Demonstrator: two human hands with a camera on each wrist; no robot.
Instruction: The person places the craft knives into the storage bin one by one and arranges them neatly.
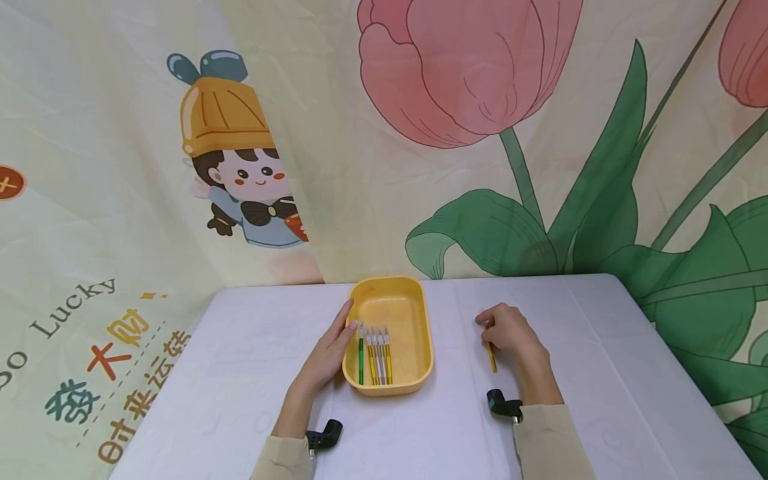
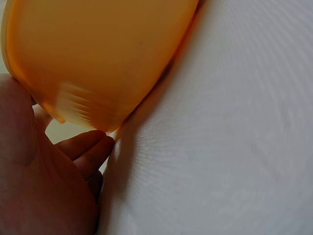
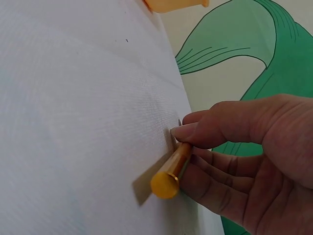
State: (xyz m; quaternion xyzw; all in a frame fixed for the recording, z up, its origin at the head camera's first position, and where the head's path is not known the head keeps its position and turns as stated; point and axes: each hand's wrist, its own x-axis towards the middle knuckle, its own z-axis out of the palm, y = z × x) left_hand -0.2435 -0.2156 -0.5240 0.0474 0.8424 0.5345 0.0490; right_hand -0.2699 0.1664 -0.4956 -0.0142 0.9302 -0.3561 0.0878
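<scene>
My left hand point(image 1: 327, 350) grips the left side of a yellow plastic tray point(image 1: 422, 333), with its thumb at the rim and its fingers point(image 2: 95, 156) against the outer wall. Inside the tray lie several slim craft knives point(image 1: 380, 360), side by side with their pale tips pointing away. A green one point(image 1: 361, 360) lies at the left of the row. To the right of the tray, my right hand point(image 1: 510, 330) pinches a yellow craft knife point(image 1: 491, 357) between thumb and fingers. Its round yellow end point(image 3: 165, 185) points toward the wrist camera, close over the cloth, while its tip is hidden by the fingers.
A white cloth point(image 1: 456, 427) covers the table. Behind it hangs a printed backdrop point(image 1: 354, 167) with tulips and a cartoon figure, close to the table's far edge. Black cameras point(image 1: 504, 405) are strapped to both wrists.
</scene>
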